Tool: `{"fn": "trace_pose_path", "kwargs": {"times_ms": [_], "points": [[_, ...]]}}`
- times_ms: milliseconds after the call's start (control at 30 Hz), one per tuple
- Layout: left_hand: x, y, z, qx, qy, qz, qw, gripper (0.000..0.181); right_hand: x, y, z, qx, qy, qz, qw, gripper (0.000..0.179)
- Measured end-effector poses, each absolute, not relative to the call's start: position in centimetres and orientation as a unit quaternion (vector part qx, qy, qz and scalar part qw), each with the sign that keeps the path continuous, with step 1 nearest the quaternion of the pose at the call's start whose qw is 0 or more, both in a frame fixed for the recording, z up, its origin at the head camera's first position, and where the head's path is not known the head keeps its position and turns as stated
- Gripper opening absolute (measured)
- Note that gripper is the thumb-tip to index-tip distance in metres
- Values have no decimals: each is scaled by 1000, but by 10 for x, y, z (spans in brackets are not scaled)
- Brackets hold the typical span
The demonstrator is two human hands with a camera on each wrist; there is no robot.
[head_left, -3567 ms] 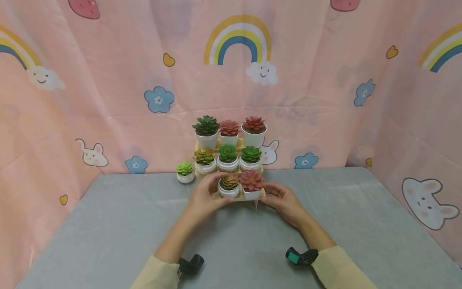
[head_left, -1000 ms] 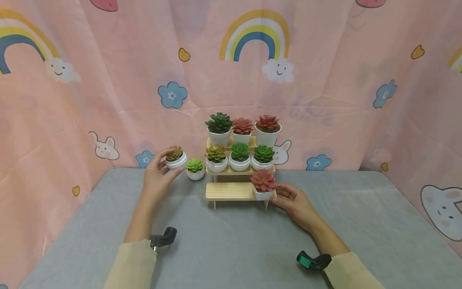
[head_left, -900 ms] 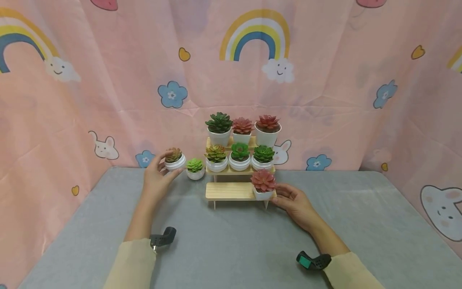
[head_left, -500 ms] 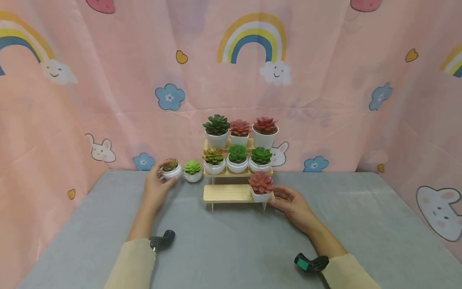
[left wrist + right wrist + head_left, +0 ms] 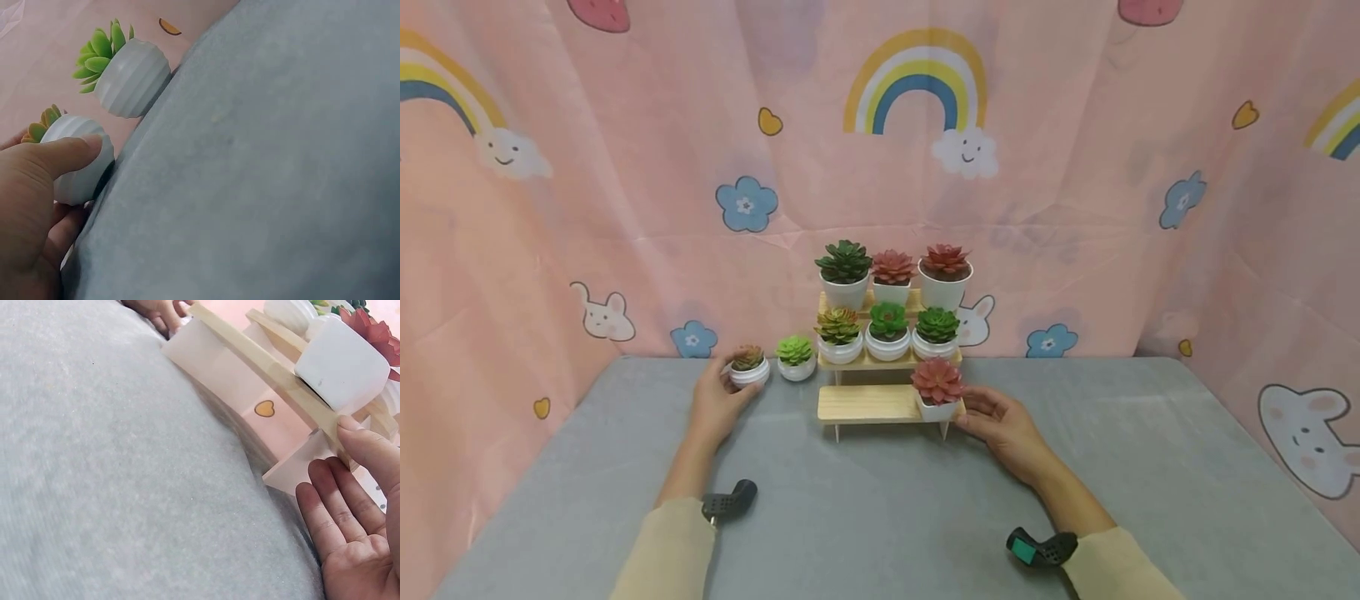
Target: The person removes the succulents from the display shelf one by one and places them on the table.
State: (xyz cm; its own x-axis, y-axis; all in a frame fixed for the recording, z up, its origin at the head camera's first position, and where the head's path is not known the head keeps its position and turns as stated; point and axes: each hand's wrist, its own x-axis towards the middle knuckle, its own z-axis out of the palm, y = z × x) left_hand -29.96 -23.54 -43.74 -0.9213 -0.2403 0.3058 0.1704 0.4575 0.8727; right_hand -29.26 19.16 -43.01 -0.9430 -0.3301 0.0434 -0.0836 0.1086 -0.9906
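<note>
In the head view my left hand (image 5: pixel 715 402) holds a small brownish-orange potted succulent (image 5: pixel 749 372) by its ribbed white pot, down at the grey table. The left wrist view shows the thumb (image 5: pixel 78 153) across the pot's side with fingers behind it. Just right of it stands a bright green potted succulent (image 5: pixel 796 367). A tiered wooden plant stand (image 5: pixel 865 404) is at the middle; on its lowest board only a pink succulent in a square white pot (image 5: pixel 938 392) sits, at the right end. My right hand (image 5: pixel 1006 429) grips that board's right end, thumb on top, fingers beneath.
Three potted succulents fill the middle tier, among them a yellow-green one (image 5: pixel 839 335). Three more stand on the top tier, including a dark green one (image 5: pixel 846 275). A pink patterned curtain (image 5: pixel 1075 183) hangs behind the grey table (image 5: pixel 880 517).
My left hand has taken the brownish-orange succulent off the lowest board, carried it left past the bright green one and lowered it to the table. The right hand stays at the stand.
</note>
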Motion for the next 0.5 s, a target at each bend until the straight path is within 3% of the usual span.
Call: {"fn": "trace_pose_path", "kwargs": {"times_ms": [500], "points": [[-298,-232,-425,58,-841,-503,190,54,-295,192,-433,-152,734,-656,92,55]]}}
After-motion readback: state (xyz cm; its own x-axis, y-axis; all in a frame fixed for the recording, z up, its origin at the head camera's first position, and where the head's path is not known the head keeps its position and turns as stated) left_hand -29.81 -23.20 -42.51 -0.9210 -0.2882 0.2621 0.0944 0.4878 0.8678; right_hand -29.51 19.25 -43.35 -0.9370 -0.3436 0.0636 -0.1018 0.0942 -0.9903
